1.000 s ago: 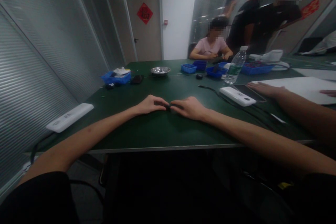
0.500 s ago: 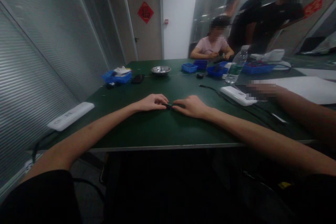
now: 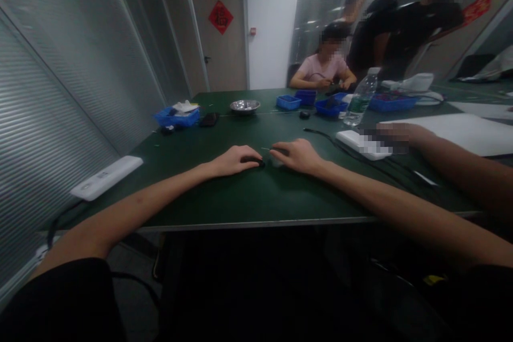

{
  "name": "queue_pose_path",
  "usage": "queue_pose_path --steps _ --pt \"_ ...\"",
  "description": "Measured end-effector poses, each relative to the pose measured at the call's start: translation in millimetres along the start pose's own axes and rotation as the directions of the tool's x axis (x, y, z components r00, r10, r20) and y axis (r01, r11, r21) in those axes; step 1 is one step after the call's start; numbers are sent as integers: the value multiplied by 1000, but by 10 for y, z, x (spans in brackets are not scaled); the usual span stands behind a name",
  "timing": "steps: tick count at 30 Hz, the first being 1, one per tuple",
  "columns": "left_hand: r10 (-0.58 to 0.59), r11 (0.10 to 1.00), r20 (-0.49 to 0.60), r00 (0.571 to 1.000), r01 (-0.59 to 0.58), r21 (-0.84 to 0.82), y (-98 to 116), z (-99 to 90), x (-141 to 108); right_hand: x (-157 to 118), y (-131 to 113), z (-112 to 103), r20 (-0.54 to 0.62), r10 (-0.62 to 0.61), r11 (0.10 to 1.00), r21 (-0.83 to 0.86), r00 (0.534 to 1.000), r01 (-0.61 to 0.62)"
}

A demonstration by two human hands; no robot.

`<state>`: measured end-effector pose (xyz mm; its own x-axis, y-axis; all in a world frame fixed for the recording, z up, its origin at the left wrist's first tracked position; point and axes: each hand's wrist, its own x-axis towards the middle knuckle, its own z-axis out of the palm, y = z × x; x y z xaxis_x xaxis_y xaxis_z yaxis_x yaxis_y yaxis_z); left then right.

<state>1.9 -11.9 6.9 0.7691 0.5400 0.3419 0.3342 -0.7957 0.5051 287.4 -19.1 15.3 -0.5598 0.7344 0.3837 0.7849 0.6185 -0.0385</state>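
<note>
Over the green table [image 3: 240,203], my left hand [image 3: 238,160] is closed on a small black object [image 3: 260,162] that shows at its fingertips. My right hand [image 3: 294,155] is a short way to the right, its fingers closed on a thin metal-tipped tool [image 3: 265,148] that points left. Most of the tool is hidden by the fingers. The two hands do not touch.
A metal bowl [image 3: 245,107], a blue tray [image 3: 176,116] and a dark phone [image 3: 209,119] lie farther back. White power banks [image 3: 106,177] [image 3: 363,144] flank my arms. Another person's hand [image 3: 395,134] reaches in beside a bottle [image 3: 361,99]. People are at the back.
My hands have moved apart. The black object stays at my left fingertips, and the thin tool's tip now shows clear of it. The other person's hand has shifted slightly left.
</note>
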Motion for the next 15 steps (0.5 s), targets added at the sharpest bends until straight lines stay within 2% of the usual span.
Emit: queue_pose_path --steps 4,9,12,15 --pt "13 996 4 1000 -13 84 58 0 -6 -6 -20 -5 12 -1 1000 -4 1000 1" --pt "15 997 -26 1000 -13 77 19 -36 -6 -3 -30 -11 23 -7 1000 0 1000 7" --pt "-49 996 -86 995 55 70 -148 -130 -13 1 -32 -20 36 -3 1000 4 999 3" --pt "-154 973 -183 971 181 144 -486 -352 -117 2 -28 -24 49 -15 1000 8 999 14"
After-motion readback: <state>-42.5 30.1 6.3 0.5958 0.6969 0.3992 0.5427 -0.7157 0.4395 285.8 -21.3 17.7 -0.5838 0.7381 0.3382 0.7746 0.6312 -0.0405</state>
